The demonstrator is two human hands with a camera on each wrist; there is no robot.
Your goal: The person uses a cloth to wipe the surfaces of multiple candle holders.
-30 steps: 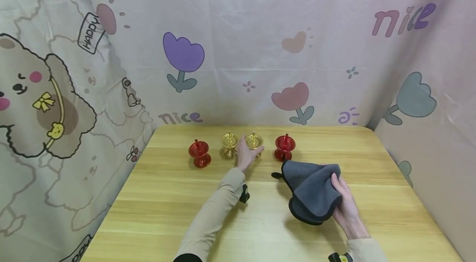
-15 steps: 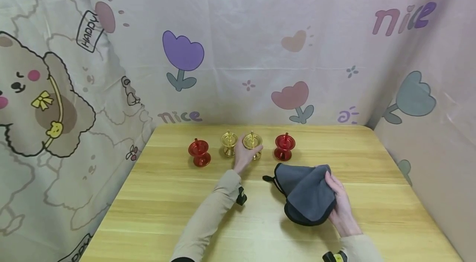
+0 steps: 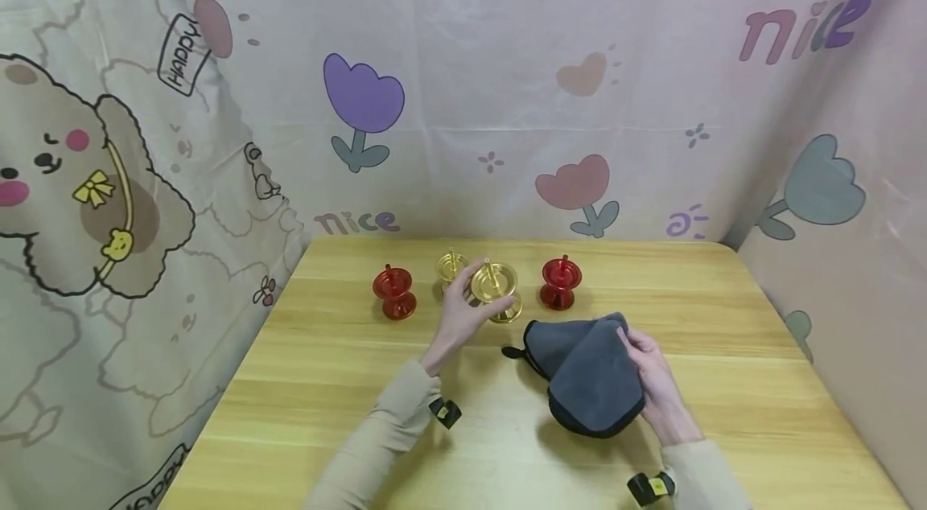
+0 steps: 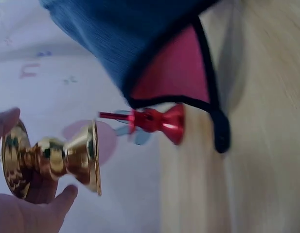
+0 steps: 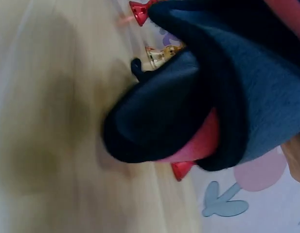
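My left hand (image 3: pixel 458 318) grips a gold candle holder (image 3: pixel 496 283) with a short centre spike, fingers at one side of its bowl and thumb at the other. In the left wrist view the gold holder's flared base (image 4: pixel 86 158) shows clear of the table. My right hand (image 3: pixel 655 385) pinches a folded grey cloth (image 3: pixel 594 381) with black edging and a hanging loop, held above the table. A pink underside (image 5: pixel 203 141) of the cloth shows in the right wrist view. Behind the left fingers stands a second gold candle holder (image 3: pixel 451 265), partly hidden.
One red candle holder (image 3: pixel 394 293) stands to the left of the gold ones, another red candle holder (image 3: pixel 561 283) to the right. The wooden table (image 3: pixel 304 413) meets a printed curtain (image 3: pixel 463 92) at its back and sides.
My left hand has lifted the gold candle holder from its place and drawn it slightly nearer. My right hand has carried the cloth a little to the left.
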